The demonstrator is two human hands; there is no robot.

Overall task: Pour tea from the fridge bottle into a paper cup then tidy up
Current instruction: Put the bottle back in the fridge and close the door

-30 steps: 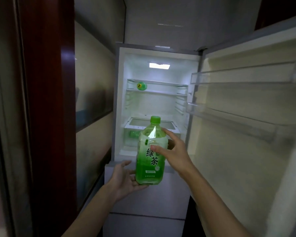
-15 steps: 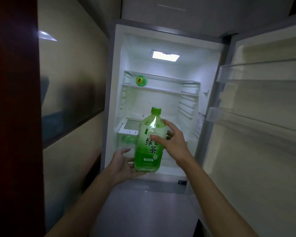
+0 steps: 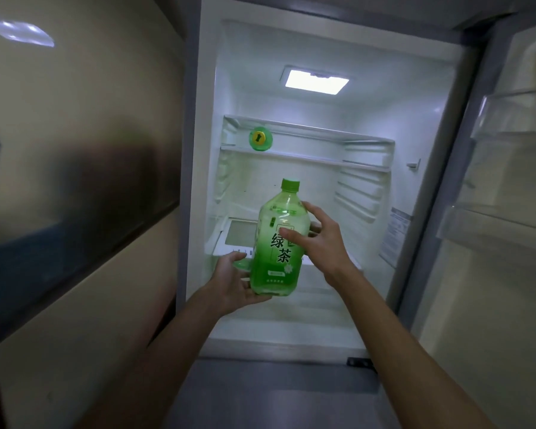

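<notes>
Obs. from beside the open fridge (image 3: 421, 150).

- Tea bottle (image 3: 277, 243): in the air in front of the fridge's lower opening, not resting on any shelf. Upright, long axis near vertical, green cap (image 3: 290, 184) up, printed label facing the person.
- Left hand (image 3: 234, 284): under and to the left of the bottle's base, palm up, thumb and fingers curled round the bottom. It carries the weight.
- Right hand (image 3: 322, 243): on the bottle's right side, toward the fridge door (image 3: 492, 274). Thumb lies across the label and the fingers (image 3: 312, 209) wrap over the shoulder and behind. The far fingers are hidden by the bottle, so how firmly they press is uncertain. It looks like a steadying hold.
- Key relation: both hands are clamped on the bottle, one low and one high, with the bottle between them and the fridge interior straight behind it. Neither is nearer, since both are in contact.
- Also in the fridge: a round green item (image 3: 260, 138) on the upper shelf (image 3: 322, 157), well above the cap.
- No paper cup in view.

Judgement: whichever way the bottle goes next, in or out, it should stay upright and pass the fridge's front lip base first.
</notes>
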